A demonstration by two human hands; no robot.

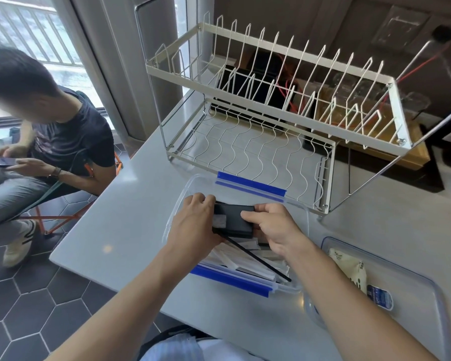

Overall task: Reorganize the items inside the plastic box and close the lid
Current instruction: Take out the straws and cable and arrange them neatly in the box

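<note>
Both hands are down inside the clear plastic box, which sits open on the grey tabletop just in front of a cream two-tier dish rack. Between them they hold a flat black case over the middle of the box: the left hand wraps its fingers over the case's left end, and the right hand pinches the right end, thumb lying across the top face. A small grey patch shows on the case near the left hand. Under the case the box holds a loose heap of white paper-wrapped sticks, and a thin black straw runs slantwise across them toward the near right corner. Blue clip strips mark the box's far edge and near edge. To the right, well clear of the box, the clear lid lies flat on the tabletop with a cream-coloured packet and a small blue-and-white sachet resting on it. Off to the left a seated person in a dark T-shirt bends over a phone.
</note>
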